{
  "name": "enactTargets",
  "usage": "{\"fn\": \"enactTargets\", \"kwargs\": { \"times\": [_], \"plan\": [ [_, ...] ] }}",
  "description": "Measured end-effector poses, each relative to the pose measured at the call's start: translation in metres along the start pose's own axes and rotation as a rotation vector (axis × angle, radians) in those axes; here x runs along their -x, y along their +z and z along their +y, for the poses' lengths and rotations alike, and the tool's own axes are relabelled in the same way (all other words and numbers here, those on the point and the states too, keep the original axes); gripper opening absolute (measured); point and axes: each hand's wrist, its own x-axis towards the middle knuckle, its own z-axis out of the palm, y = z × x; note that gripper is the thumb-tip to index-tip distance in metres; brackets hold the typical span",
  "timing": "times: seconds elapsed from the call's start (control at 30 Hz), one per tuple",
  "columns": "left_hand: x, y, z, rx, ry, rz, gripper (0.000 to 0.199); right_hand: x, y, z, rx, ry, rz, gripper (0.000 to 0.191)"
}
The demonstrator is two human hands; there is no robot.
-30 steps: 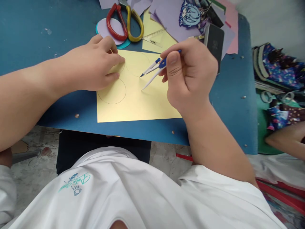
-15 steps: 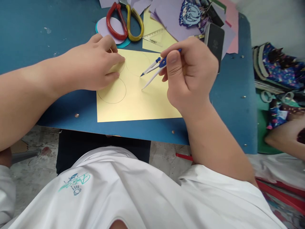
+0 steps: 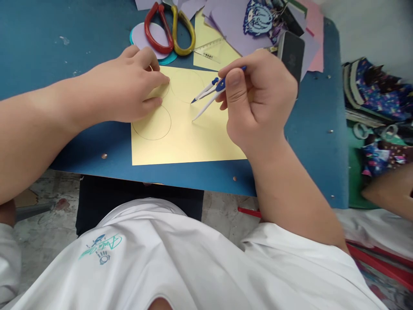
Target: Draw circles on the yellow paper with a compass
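A yellow sheet of paper (image 3: 190, 142) lies near the front edge of the blue table, with thin circles drawn on its left and upper parts. My left hand (image 3: 138, 86) rests on the sheet's upper left, fingers apart and pressing it down. Between the thumb and fingers of my right hand (image 3: 258, 94) is a white and blue drawing compass (image 3: 220, 85). Its legs slant down to the left, slightly spread, and their tips are at or just above the paper; I cannot tell whether both touch.
Scissors (image 3: 183, 32) with red and yellow handles lie on round paper pieces (image 3: 142, 36). A clear ruler (image 3: 209, 49), purple paper (image 3: 226, 26), a dark phone-like block (image 3: 291, 54) and a keychain charm (image 3: 258, 19) are behind. At right, another person's arm (image 3: 390, 189) rests by patterned pouches (image 3: 376, 155).
My hands and the compass stay almost in place. The other person's arm at the right has shifted a little.
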Motion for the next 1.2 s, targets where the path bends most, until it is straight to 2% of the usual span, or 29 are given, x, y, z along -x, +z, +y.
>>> {"fn": "enactTargets", "kwargs": {
  "times": [0.37, 0.73, 0.97, 1.1, 1.2],
  "plan": [
    [-0.001, 0.001, 0.000, 0.025, -0.005, -0.009, 0.078, -0.002, -0.003, 0.000, 0.026, 0.008, -0.017, 0.052],
    [-0.001, -0.001, 0.003, -0.013, -0.026, -0.022, 0.070, 0.000, -0.003, 0.005, 0.016, -0.003, -0.028, 0.051],
    [-0.003, -0.007, 0.011, -0.025, -0.042, -0.043, 0.070, -0.001, -0.004, 0.002, -0.002, -0.057, -0.016, 0.043],
    [-0.003, -0.011, 0.016, -0.035, -0.088, -0.089, 0.069, 0.000, -0.004, 0.003, 0.039, -0.016, -0.034, 0.049],
    [-0.003, -0.008, 0.012, -0.030, -0.071, -0.072, 0.069, 0.000, -0.005, 0.004, 0.048, -0.013, -0.040, 0.051]
  ]
}}
